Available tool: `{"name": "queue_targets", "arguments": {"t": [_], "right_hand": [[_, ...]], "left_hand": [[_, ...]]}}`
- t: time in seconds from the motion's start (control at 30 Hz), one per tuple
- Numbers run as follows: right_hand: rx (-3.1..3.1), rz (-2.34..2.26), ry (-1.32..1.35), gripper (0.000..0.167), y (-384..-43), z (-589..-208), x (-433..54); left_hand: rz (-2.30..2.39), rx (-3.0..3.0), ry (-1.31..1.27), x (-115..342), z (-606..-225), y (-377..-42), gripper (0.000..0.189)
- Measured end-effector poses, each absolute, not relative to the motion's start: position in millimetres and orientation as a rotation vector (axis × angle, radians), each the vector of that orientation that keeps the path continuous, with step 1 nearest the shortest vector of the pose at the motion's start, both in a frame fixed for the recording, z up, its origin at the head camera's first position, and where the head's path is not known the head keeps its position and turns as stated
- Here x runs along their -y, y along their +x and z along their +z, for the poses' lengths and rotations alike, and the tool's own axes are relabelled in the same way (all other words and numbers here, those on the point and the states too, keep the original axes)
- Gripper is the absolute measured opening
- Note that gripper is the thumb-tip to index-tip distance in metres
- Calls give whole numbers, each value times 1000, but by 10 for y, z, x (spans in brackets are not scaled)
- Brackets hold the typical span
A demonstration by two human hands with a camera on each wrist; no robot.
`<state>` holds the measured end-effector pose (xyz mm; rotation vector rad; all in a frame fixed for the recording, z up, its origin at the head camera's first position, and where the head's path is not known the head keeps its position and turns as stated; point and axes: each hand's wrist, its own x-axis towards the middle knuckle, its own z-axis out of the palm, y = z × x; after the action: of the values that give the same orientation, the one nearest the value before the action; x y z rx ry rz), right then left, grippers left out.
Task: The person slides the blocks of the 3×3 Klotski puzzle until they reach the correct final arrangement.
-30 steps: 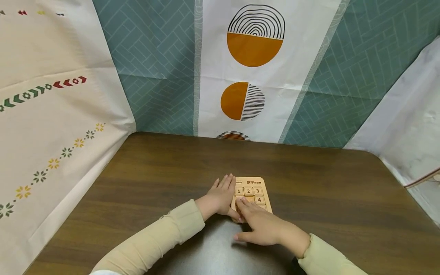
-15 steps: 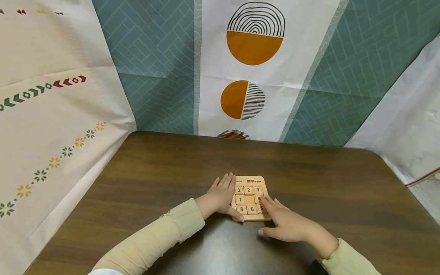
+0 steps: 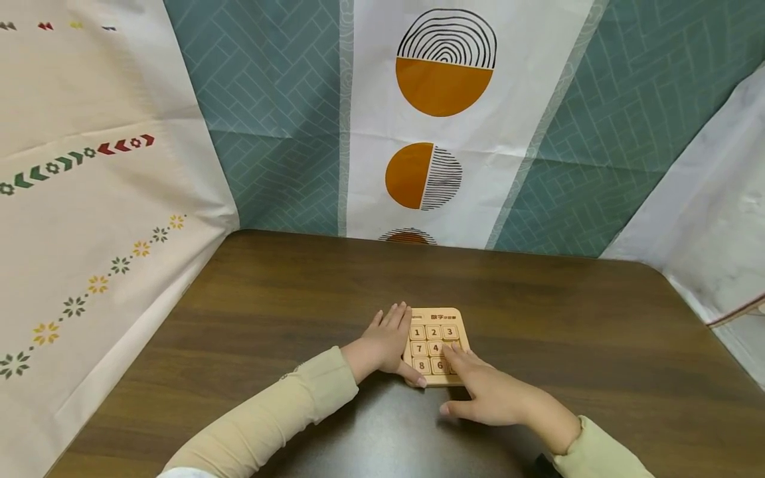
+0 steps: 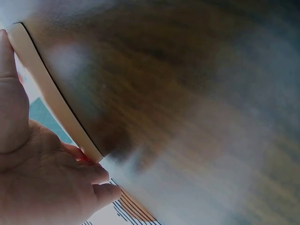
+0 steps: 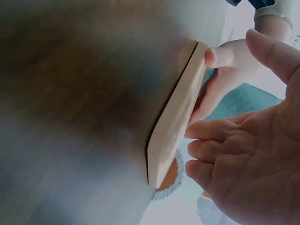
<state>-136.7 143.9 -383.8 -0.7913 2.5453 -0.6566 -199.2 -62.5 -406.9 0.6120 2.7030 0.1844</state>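
Note:
A small wooden sliding number puzzle [image 3: 442,380] lies flat on the table. My left hand [image 3: 385,345] steadies it, straight fingers along its left side and thumb at the near edge; in the left wrist view this hand [image 4: 51,173] spans the board's edge [image 4: 58,96]. My right hand [image 3: 493,395] reaches in from the right, its index fingertip at the right side of the tile 4 [image 3: 435,348], thumb held apart. Tiles 1, 2, 3 fill the top row, with 7 left of 4, and 8 and 6 below. The right hand hides the lower right corner.
The brown wood-patterned table [image 3: 299,285] spreads around the puzzle. A green and white patterned cloth [image 3: 287,133] hangs along the back edge, and a cream cloth [image 3: 107,212] covers the left side. Pale cloth [image 3: 723,172] hangs at the right.
My right hand went from the left tiles to the right column, then slid a little left. Tile 4 moved left from the right column into the centre gap. The left hand stayed put.

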Motion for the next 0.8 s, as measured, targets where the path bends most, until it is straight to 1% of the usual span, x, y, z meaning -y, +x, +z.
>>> {"name": "queue_targets", "arguments": {"t": [0.17, 0.27, 0.6, 0.8], "right_hand": [[-2549, -601, -808, 92, -1201, -3831, -1524], [-2551, -554, -825, 93, -1171, -3842, -1528], [-2601, -481, -820, 92, -1329, -3894, -1501], [-2612, -451, -827, 89, -1368, -3857, -1443]], "left_hand": [[161, -2702, 616, 639, -4076, -2011, 129], [160, -2702, 602, 650, -4069, -2021, 129], [170, -2718, 615, 619, -4107, -1993, 129], [182, -2719, 607, 618, -4090, -1974, 129]]}}
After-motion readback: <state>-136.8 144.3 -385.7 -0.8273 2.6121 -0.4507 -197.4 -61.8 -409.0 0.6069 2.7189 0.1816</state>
